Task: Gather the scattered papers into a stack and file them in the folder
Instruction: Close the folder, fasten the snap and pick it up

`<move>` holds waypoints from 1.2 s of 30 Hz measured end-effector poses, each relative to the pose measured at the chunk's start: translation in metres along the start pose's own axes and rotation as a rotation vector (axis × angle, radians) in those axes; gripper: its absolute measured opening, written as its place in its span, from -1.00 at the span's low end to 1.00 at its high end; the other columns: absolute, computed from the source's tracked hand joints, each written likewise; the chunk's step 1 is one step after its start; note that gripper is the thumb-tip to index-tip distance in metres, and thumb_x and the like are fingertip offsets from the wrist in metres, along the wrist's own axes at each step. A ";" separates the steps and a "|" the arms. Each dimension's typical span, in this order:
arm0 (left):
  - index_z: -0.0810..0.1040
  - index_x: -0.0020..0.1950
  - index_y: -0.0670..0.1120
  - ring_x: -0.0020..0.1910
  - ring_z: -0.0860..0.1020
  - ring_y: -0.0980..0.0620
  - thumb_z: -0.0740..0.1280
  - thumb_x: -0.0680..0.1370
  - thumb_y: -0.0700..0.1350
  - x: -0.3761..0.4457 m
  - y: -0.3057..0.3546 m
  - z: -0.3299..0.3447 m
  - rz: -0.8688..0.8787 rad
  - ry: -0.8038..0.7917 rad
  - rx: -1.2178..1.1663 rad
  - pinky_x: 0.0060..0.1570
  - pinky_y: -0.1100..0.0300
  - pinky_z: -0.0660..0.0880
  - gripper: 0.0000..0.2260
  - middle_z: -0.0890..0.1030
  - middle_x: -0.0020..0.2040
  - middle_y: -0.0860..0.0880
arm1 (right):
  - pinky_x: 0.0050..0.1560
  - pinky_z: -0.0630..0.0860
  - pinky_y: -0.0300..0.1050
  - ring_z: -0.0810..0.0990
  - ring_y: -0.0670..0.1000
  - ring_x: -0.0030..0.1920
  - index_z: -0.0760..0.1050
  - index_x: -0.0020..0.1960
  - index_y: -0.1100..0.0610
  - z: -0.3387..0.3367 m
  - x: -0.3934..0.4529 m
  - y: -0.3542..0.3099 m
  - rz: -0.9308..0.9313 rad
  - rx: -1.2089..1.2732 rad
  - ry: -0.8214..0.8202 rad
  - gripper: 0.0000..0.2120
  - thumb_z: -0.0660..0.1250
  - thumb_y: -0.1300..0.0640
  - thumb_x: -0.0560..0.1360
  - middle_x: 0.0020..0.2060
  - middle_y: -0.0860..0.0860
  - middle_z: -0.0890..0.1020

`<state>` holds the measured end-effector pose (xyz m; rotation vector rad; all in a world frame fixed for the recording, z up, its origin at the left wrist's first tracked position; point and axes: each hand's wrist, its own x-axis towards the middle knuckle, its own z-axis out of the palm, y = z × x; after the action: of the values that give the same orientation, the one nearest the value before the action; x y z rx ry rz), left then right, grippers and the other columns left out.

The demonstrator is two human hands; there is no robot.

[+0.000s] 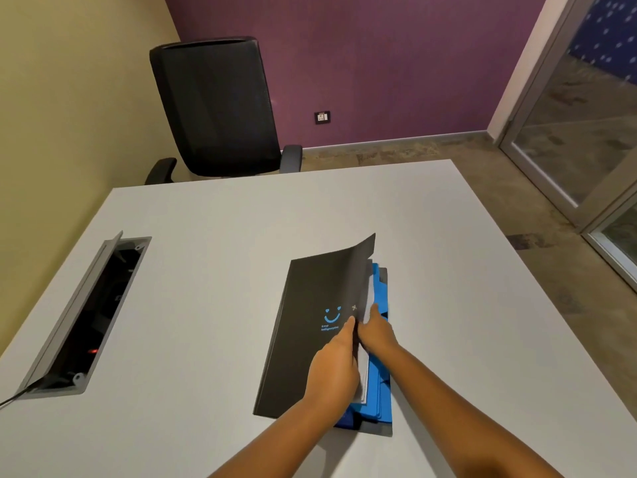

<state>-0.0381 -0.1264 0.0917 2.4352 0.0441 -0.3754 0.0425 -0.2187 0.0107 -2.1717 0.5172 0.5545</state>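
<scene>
A black folder [310, 326] with a blue smiley face on its cover lies near the front middle of the white table [213, 236]. Its cover is lifted along the right edge. Under the cover show blue inner pockets [381, 377] and a strip of white papers [369, 298]. My left hand [332, 369] rests on the cover and pinches its right edge. Beside it, my right hand [375, 331] reaches in under the raised cover, fingers on the papers. The two hands touch at the cover's edge.
An open grey cable hatch [86, 312] is set in the table at the left, with a cable running off its near end. A black office chair [220, 108] stands behind the far edge. A glass door [579, 125] is at the right.
</scene>
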 end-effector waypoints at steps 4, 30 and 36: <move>0.03 0.50 0.02 0.24 0.49 0.06 0.11 0.61 -0.07 0.006 -0.010 0.002 -0.002 0.001 0.033 0.24 0.22 0.41 -0.52 0.43 0.36 -0.01 | -0.10 0.57 -0.09 0.52 0.00 -0.21 0.39 0.25 0.20 -0.015 0.014 0.005 -0.034 0.007 -0.020 -0.54 -0.02 -0.11 0.60 -0.04 0.13 0.52; 0.05 0.50 -0.03 0.49 0.14 -0.08 0.14 0.57 0.09 0.031 -0.090 0.036 -0.167 -0.184 0.347 0.39 -0.11 0.26 -0.45 0.15 0.52 -0.05 | -0.14 0.36 -0.29 0.49 -0.02 -0.10 0.43 0.21 0.15 -0.011 0.021 0.057 -0.388 -0.435 -0.040 -0.62 0.41 0.16 0.42 0.09 0.06 0.48; -0.13 0.51 0.06 0.53 -0.12 -0.10 0.14 0.53 0.20 0.034 -0.118 0.022 -0.248 -0.219 0.434 0.38 -0.30 0.08 -0.33 -0.15 0.55 0.08 | -0.22 0.36 -0.38 0.47 -0.05 -0.17 0.48 0.11 0.16 -0.019 0.019 0.059 -0.400 -0.260 -0.031 -0.66 0.42 0.21 0.35 -0.09 -0.01 0.44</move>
<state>-0.0261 -0.0505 -0.0066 2.8042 0.1877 -0.8358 0.0309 -0.2714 -0.0249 -2.4217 -0.0159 0.4510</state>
